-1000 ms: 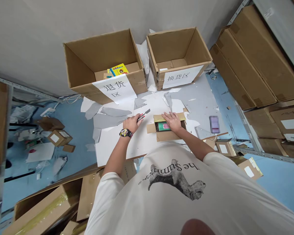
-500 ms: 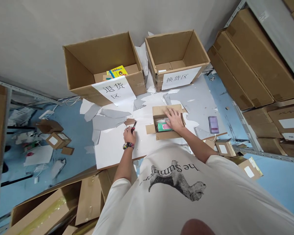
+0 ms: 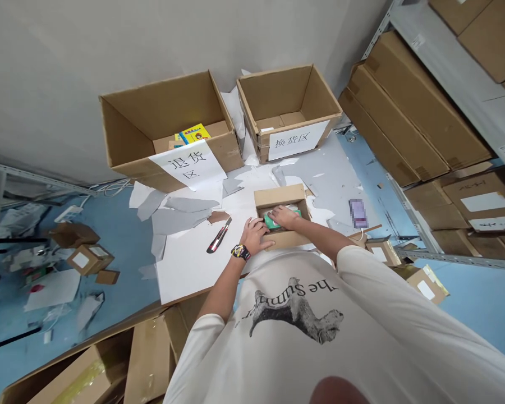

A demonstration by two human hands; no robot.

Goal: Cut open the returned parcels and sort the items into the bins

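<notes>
In the head view, the only one supplied, we find the green packet (image 3: 271,223) inside the small open carton (image 3: 289,240) on the table (image 3: 183,272). Its long axis runs from left to right, roughly along the length of the carton. The right hand (image 3: 284,217) lies directly over it, fingers towards the packet's left end, and we judge this hand the nearer. The left hand (image 3: 255,234) is at the carton's left end, just short of the packet, with the watch (image 3: 240,252) on its wrist.

As to grip, we note the right fingers bent over the packet; we cannot tell whether they pinch it or merely rest on it. The left fingers curve at the carton's edge, the thumb apart from them towards the near wall; whether they press on the cardboard we cannot confirm. The cutter knife (image 3: 219,235) lies on the table left of the left hand, near it but not touching.

The right hand covers the packet's middle, and its underside is out of sight. The right fingertips are hard to make out. The phone (image 3: 357,213) screen is blurred.
</notes>
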